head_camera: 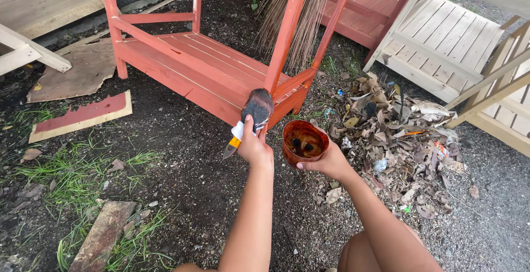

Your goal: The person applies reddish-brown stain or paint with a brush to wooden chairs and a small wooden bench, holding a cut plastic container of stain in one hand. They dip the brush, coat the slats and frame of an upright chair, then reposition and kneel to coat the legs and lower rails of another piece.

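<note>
Beside the red frame, right hand grips a stain-filled cup; left hand clamps a paintbrush.

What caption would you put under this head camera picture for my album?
Left hand holds a paintbrush against a red-painted wooden frame; right hand holds a small paint pot.

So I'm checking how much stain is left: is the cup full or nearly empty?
Nearly empty. The right hand tilts the orange cup toward the camera, and only a shallow dark pool shows at its bottom.
</note>
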A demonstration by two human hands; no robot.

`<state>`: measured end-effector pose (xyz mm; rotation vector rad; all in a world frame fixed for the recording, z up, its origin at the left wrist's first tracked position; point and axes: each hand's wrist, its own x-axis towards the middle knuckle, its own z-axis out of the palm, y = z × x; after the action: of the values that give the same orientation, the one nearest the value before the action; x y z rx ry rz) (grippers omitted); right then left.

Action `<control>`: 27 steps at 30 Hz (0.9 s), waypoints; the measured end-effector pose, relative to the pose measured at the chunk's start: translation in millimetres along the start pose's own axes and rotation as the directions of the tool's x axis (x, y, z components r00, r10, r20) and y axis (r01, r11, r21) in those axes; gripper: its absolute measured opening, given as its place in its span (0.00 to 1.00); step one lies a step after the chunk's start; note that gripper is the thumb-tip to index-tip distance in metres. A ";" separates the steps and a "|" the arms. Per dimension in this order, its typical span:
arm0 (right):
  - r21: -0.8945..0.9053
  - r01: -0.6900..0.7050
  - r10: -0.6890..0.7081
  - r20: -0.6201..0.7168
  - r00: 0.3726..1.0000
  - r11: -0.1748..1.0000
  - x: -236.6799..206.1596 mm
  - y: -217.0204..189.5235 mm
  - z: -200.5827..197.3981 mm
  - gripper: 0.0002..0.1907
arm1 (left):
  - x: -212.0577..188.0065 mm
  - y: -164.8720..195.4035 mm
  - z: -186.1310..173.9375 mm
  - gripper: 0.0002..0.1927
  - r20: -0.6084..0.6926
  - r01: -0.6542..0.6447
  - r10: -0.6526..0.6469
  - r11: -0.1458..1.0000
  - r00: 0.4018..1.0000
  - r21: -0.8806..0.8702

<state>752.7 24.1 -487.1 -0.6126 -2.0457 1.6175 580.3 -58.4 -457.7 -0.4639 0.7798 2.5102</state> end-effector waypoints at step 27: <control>-0.003 -0.016 0.016 0.074 0.997 1.000 30.6 69.7 8.0 0.53 | 32.0 30.5 -177.5 0.17 -0.524 -0.035 0.123 0.984 0.842 0.174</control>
<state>727.8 51.0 -554.3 -0.5795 -2.1002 1.6702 568.9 -176.3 -597.2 -1.1252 1.2150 2.3808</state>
